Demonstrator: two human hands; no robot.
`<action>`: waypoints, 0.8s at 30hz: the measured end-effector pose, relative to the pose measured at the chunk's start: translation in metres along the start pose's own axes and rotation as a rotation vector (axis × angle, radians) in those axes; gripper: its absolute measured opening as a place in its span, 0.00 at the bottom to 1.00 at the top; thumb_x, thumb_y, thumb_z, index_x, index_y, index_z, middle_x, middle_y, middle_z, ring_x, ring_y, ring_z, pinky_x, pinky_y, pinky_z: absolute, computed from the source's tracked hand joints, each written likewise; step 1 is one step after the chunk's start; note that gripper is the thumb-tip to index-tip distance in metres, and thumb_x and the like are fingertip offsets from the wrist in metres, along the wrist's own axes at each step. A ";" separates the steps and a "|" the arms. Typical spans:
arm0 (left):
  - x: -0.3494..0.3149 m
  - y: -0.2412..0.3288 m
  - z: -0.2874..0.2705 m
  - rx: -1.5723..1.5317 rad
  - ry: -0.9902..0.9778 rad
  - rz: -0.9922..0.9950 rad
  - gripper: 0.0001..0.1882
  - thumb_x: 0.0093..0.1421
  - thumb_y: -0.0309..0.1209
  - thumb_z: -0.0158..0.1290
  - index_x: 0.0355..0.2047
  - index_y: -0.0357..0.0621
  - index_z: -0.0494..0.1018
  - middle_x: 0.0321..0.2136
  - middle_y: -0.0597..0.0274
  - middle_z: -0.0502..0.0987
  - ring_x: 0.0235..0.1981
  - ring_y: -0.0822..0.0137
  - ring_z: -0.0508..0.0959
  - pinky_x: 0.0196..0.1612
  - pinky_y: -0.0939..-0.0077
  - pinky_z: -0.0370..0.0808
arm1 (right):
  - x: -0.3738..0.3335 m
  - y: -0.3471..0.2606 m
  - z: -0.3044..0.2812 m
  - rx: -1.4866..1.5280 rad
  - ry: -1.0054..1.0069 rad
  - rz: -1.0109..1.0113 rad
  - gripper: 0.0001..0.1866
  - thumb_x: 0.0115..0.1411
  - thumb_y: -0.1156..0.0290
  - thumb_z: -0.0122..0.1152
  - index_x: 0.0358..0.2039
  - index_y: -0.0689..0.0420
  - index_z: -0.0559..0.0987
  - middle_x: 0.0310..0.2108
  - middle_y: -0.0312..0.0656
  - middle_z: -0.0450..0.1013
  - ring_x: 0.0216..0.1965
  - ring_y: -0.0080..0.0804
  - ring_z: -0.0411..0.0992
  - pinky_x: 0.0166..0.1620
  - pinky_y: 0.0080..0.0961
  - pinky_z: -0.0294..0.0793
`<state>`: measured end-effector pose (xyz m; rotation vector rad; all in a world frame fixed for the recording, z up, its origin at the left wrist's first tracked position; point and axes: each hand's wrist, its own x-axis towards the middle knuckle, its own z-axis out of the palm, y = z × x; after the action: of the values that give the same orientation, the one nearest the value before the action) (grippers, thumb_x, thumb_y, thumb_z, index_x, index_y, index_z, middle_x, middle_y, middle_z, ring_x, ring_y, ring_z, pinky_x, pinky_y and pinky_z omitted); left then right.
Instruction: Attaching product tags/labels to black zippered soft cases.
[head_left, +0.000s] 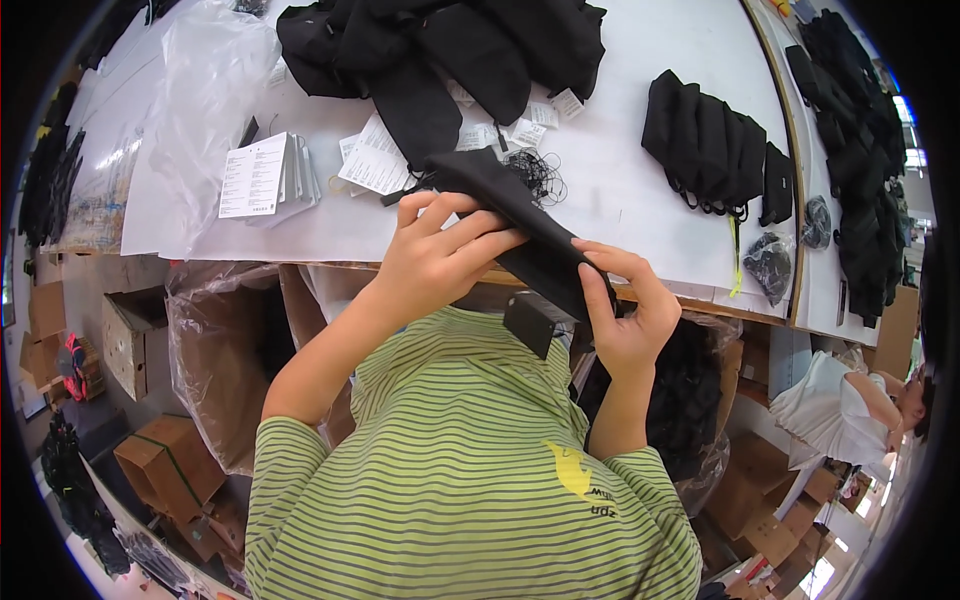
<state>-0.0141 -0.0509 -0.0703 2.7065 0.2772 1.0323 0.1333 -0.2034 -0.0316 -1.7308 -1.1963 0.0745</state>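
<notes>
A long, flat black fabric pouch [505,192] is held slantwise in front of me at the table's near edge. My left hand [440,245] grips its long side, fingers bent over the cloth. At the lower right end, my right hand [632,305] pinches the pouch between thumb and fingers. A small dark rectangular piece [538,322] hangs just below the pouch; what it is fixed to cannot be made out. Beyond the pouch lie printed white tags [383,155] and a tangle of thin black cords [537,178].
A heap of black pouches [440,40] lies at the far side of the white table [610,200]. A stack of white tags [255,178] and clear plastic [205,90] lie left. Black pouches [705,140] stand in a row right. Below are cardboard boxes [170,465]; another person [835,405] is at right.
</notes>
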 end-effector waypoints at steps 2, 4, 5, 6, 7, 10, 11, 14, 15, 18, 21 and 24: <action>-0.001 0.000 -0.003 0.009 0.009 0.020 0.16 0.40 0.31 0.60 0.34 0.52 0.78 0.34 0.76 0.77 0.40 0.72 0.73 0.46 0.73 0.58 | 0.000 0.003 0.003 0.062 -0.002 -0.045 0.06 0.49 0.82 0.63 0.30 0.62 0.77 0.31 0.43 0.79 0.29 0.28 0.77 0.32 0.16 0.73; -0.002 -0.001 -0.005 -0.015 -0.020 0.033 0.15 0.40 0.32 0.60 0.32 0.52 0.79 0.32 0.77 0.77 0.39 0.73 0.73 0.45 0.73 0.58 | -0.001 0.002 0.003 0.086 -0.012 -0.033 0.06 0.50 0.82 0.63 0.30 0.63 0.77 0.31 0.43 0.79 0.29 0.28 0.77 0.32 0.16 0.73; -0.002 0.000 -0.006 -0.017 -0.021 0.032 0.15 0.40 0.32 0.60 0.32 0.52 0.79 0.32 0.77 0.77 0.39 0.73 0.73 0.45 0.73 0.58 | -0.001 0.001 0.003 0.111 -0.021 -0.023 0.06 0.50 0.82 0.63 0.31 0.63 0.78 0.31 0.43 0.79 0.29 0.27 0.77 0.33 0.16 0.73; -0.002 0.001 -0.006 -0.012 -0.034 0.041 0.15 0.41 0.31 0.59 0.33 0.52 0.79 0.32 0.77 0.77 0.38 0.72 0.73 0.44 0.73 0.58 | -0.001 0.000 0.003 0.110 -0.021 -0.021 0.06 0.50 0.82 0.63 0.31 0.63 0.78 0.31 0.43 0.79 0.29 0.27 0.77 0.33 0.16 0.73; -0.003 0.002 -0.007 -0.006 -0.048 0.050 0.15 0.41 0.30 0.59 0.33 0.51 0.79 0.32 0.77 0.77 0.37 0.72 0.73 0.44 0.73 0.58 | -0.001 0.000 0.003 0.121 -0.048 0.046 0.06 0.51 0.82 0.62 0.31 0.63 0.78 0.30 0.43 0.79 0.29 0.27 0.77 0.34 0.17 0.74; -0.008 0.001 -0.003 0.010 -0.044 0.081 0.14 0.41 0.29 0.58 0.33 0.48 0.78 0.31 0.74 0.77 0.37 0.71 0.74 0.44 0.74 0.60 | -0.002 0.000 0.006 0.185 -0.087 0.169 0.04 0.52 0.81 0.61 0.30 0.64 0.78 0.29 0.42 0.79 0.29 0.26 0.77 0.35 0.18 0.74; -0.010 0.001 -0.002 0.009 -0.044 0.081 0.14 0.41 0.29 0.58 0.33 0.48 0.78 0.31 0.74 0.77 0.37 0.71 0.74 0.44 0.74 0.60 | -0.002 0.000 0.008 0.239 -0.101 0.224 0.03 0.52 0.81 0.61 0.29 0.65 0.78 0.28 0.41 0.79 0.28 0.25 0.77 0.34 0.17 0.74; -0.014 -0.002 -0.004 -0.027 -0.092 0.060 0.19 0.34 0.24 0.58 0.32 0.44 0.77 0.32 0.69 0.78 0.34 0.67 0.75 0.41 0.71 0.64 | -0.002 0.011 0.011 0.316 -0.195 0.350 0.05 0.55 0.78 0.60 0.33 0.64 0.78 0.29 0.40 0.78 0.31 0.26 0.77 0.38 0.18 0.73; -0.013 -0.005 -0.005 -0.076 -0.118 0.045 0.17 0.37 0.23 0.58 0.32 0.42 0.75 0.33 0.66 0.78 0.32 0.65 0.75 0.38 0.71 0.67 | -0.002 0.016 0.013 0.316 -0.196 0.351 0.05 0.55 0.78 0.60 0.33 0.64 0.78 0.29 0.40 0.78 0.31 0.26 0.77 0.38 0.18 0.73; -0.017 -0.011 -0.006 -0.115 -0.191 -0.086 0.12 0.43 0.23 0.58 0.31 0.39 0.72 0.35 0.61 0.77 0.29 0.61 0.76 0.33 0.69 0.71 | 0.000 0.041 0.019 0.741 -0.317 0.449 0.28 0.56 0.63 0.63 0.54 0.60 0.66 0.48 0.48 0.70 0.52 0.36 0.68 0.57 0.31 0.62; -0.026 -0.020 -0.003 -0.127 -0.240 -0.258 0.09 0.50 0.23 0.56 0.31 0.38 0.68 0.40 0.57 0.76 0.30 0.55 0.76 0.32 0.67 0.72 | -0.014 0.064 0.020 0.456 -0.475 0.372 0.45 0.48 0.57 0.70 0.62 0.56 0.57 0.54 0.51 0.65 0.56 0.40 0.63 0.60 0.35 0.57; -0.025 -0.021 -0.006 -0.283 -0.478 -0.491 0.09 0.51 0.24 0.56 0.31 0.38 0.67 0.42 0.57 0.75 0.31 0.53 0.76 0.34 0.65 0.72 | -0.037 0.072 0.033 0.054 -0.549 0.387 0.49 0.40 0.57 0.75 0.61 0.54 0.59 0.47 0.48 0.67 0.51 0.39 0.65 0.55 0.35 0.62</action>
<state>-0.0388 -0.0362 -0.0880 2.3527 0.6087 0.2542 0.1453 -0.2099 -0.1185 -1.9354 -1.2000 0.8523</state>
